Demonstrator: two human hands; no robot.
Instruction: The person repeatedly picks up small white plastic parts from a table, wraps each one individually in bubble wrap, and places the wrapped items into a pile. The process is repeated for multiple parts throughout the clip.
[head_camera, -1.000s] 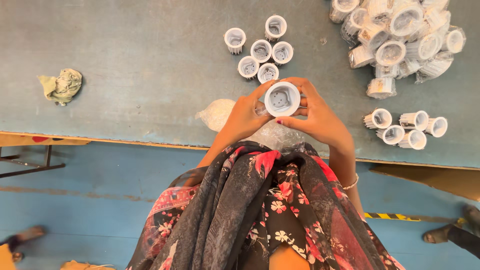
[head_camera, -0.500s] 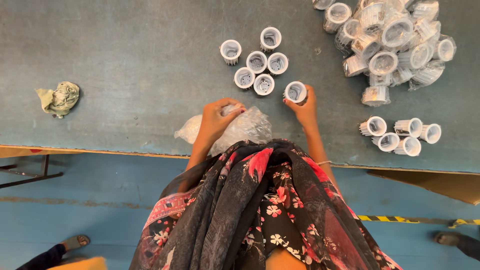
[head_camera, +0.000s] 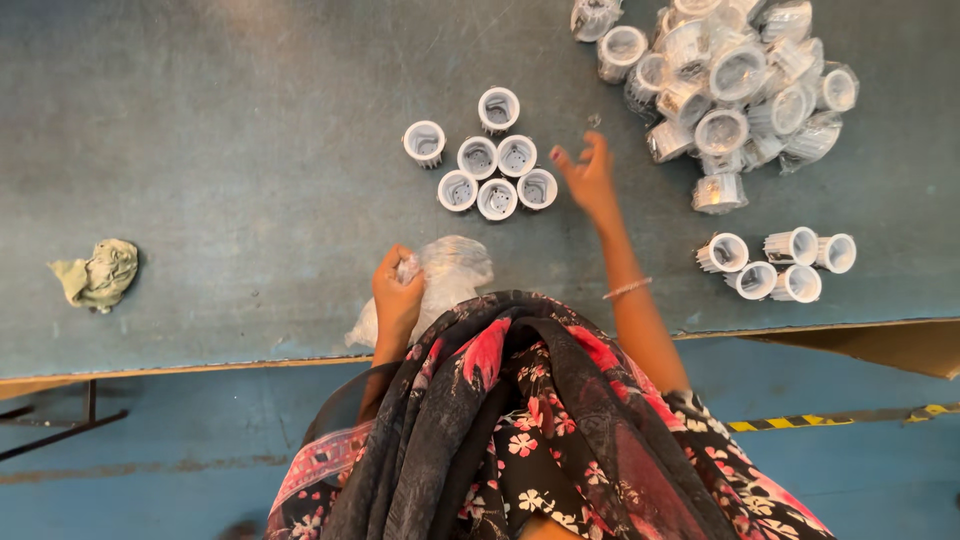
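The left hand (head_camera: 397, 295) is closed on a crumpled clear plastic bag (head_camera: 440, 278) at the near edge of the grey table (head_camera: 220, 150), pinning it flat. The right hand (head_camera: 588, 172) hovers empty with fingers loosely spread, just right of a cluster of white ribbed cups (head_camera: 487, 165) standing mouth-up and packed together. It appears clear of the nearest cup, though the angle leaves this uncertain. A loose heap of similar cups (head_camera: 735, 80) lies far right; four more (head_camera: 780, 265) lie on their sides near right. A crumpled rag (head_camera: 98, 273) sits well apart, left. Nothing blocks either hand.
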